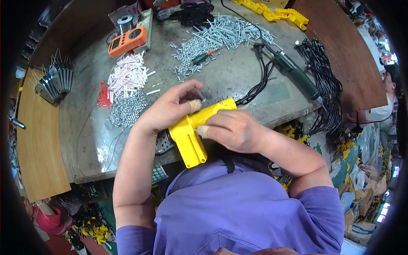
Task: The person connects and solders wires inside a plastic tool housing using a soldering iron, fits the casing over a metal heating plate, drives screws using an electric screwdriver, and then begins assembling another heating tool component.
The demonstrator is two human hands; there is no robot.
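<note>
A yellow plastic gun-shaped housing (190, 137) lies between both hands at the near edge of the grey workbench (85, 131). My left hand (170, 108) grips its upper side, a taped thumb pressed on the yellow body, fingers reaching over toward its front end. My right hand (231, 129) closes over the barrel from the right, a taped finger on it. A black cable (257, 87) runs from the housing's front end away across the bench.
Heaps of small metal pins (221, 36), white tubes (127, 74), red pieces (103, 94) and silvery parts (126, 109) lie on the bench. An orange meter (127, 41), a green soldering tool (297, 72), black wire bundles (323, 80) and yellow housings (276, 12) sit farther back. Another person (384, 97) is at right.
</note>
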